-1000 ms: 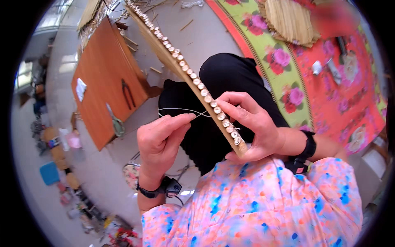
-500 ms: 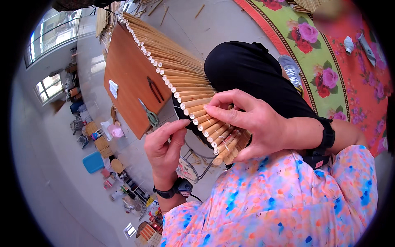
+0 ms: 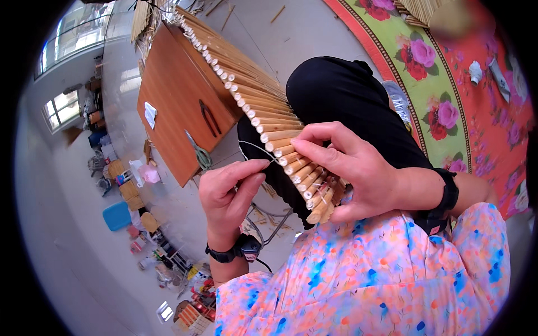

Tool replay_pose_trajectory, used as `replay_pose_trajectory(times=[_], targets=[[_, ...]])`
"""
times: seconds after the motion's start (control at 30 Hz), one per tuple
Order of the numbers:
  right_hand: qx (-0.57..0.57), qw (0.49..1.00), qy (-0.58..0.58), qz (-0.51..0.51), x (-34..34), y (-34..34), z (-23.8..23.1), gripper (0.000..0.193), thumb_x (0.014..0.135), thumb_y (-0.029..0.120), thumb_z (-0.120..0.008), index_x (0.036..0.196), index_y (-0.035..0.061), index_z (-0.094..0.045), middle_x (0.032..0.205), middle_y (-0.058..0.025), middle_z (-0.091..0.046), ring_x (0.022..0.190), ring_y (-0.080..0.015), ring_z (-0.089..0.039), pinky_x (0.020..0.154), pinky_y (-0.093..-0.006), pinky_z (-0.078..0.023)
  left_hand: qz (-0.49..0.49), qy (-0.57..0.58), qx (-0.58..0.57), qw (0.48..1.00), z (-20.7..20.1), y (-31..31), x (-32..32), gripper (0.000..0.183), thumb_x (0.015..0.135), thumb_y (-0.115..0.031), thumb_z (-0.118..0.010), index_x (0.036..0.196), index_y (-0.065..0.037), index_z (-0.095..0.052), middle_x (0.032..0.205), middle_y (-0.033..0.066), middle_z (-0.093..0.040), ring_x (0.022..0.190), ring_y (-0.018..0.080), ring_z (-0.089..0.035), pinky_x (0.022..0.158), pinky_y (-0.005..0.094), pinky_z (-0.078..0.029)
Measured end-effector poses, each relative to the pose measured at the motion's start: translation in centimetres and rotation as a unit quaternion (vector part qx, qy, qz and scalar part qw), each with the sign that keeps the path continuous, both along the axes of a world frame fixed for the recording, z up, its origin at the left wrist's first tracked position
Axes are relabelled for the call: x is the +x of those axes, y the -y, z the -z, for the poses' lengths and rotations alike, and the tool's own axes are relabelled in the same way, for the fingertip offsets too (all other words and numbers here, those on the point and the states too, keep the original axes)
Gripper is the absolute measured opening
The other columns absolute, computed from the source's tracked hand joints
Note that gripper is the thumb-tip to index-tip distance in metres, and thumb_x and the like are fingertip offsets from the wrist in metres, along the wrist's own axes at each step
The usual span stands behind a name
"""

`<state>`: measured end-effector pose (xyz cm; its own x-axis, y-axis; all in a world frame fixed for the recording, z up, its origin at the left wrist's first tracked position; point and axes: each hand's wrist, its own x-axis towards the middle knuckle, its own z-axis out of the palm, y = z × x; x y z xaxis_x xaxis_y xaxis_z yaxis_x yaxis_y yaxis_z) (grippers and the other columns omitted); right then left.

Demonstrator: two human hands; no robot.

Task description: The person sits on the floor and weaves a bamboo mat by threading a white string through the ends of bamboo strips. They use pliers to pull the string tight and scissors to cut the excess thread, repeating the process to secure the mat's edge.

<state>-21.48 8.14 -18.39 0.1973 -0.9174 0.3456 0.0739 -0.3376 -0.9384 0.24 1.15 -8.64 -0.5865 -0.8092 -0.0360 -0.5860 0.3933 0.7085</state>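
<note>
A long mat of reed or bamboo stalks, bound side by side, runs from the far left toward my lap, its cut ends facing left. My right hand grips the near end, thumb and fingers pressed on the stalks; its lower fingers are partly hidden. Beside the cut ends, my left hand is closed in a pinch at a thin white thread. That thread curves over the dark trouser leg to the stalk ends. Short white stitches show across the nearest stalks.
Left of the mat, a brown wooden table bears pincers, green-handled scissors and a white cloth. A floral mat lies at the right. Household goods and a blue tray line the far left.
The near end of the mat and both hands have shifted slightly right. More of the white thread shows as a loop by my left fingertips.
</note>
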Motion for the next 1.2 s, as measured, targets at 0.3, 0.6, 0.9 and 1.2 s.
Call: replay_pose_trajectory(times=[0.3, 0.6, 0.9, 1.2], targets=[[-0.019, 0.998, -0.048, -0.019, -0.2, 0.0, -0.4, 0.084, 0.068, 0.019, -0.079, 0.139, -0.0055, -0.042, 0.130, -0.0209, -0.041, 0.108, -0.0257, -0.052, 0.087, -0.0325, -0.047, 0.054, -0.061, -0.008, 0.997, 1.5, 1.1, 0.8, 0.023, 0.074, 0.006, -0.070, 0.095, -0.004, -0.070, 0.062, 0.0063, -0.057, 0.052, 0.0181, -0.055, 0.047, 0.0274, -0.040], [-0.025, 0.997, -0.069, -0.020, -0.3, -0.1, -1.2, 0.083, 0.067, 0.017, -0.079, 0.138, -0.0062, -0.043, 0.132, -0.0219, -0.040, 0.111, -0.0263, -0.051, 0.090, -0.0326, -0.045, 0.071, -0.137, -0.049, 0.987, 3.0, 1.3, 0.8, 0.020, 0.076, 0.007, -0.068, 0.094, -0.001, -0.069, 0.066, 0.0088, -0.061, 0.054, 0.0193, -0.057, 0.049, 0.0265, -0.040], [-0.033, 0.998, -0.055, -0.016, 0.3, -0.3, -0.8, 0.085, 0.068, 0.020, -0.081, 0.139, -0.0055, -0.042, 0.133, -0.0221, -0.040, 0.112, -0.0263, -0.050, 0.090, -0.0322, -0.045, 0.055, -0.145, -0.037, 0.987, 3.1, 0.8, 0.3, 0.018, 0.076, 0.005, -0.069, 0.093, -0.002, -0.069, 0.065, 0.0099, -0.060, 0.054, 0.0206, -0.058, 0.049, 0.0268, -0.041], [0.018, 1.000, 0.011, -0.012, 0.8, -0.5, -0.3, 0.083, 0.066, 0.023, -0.082, 0.136, -0.0045, -0.046, 0.129, -0.0202, -0.044, 0.114, -0.0307, -0.051, 0.094, -0.0360, -0.046, 0.063, -0.010, -0.015, 0.998, 0.5, 0.7, 0.5, 0.025, 0.077, 0.008, -0.066, 0.098, -0.004, -0.068, 0.066, 0.0079, -0.058, 0.053, 0.0215, -0.053, 0.049, 0.0296, -0.039]])
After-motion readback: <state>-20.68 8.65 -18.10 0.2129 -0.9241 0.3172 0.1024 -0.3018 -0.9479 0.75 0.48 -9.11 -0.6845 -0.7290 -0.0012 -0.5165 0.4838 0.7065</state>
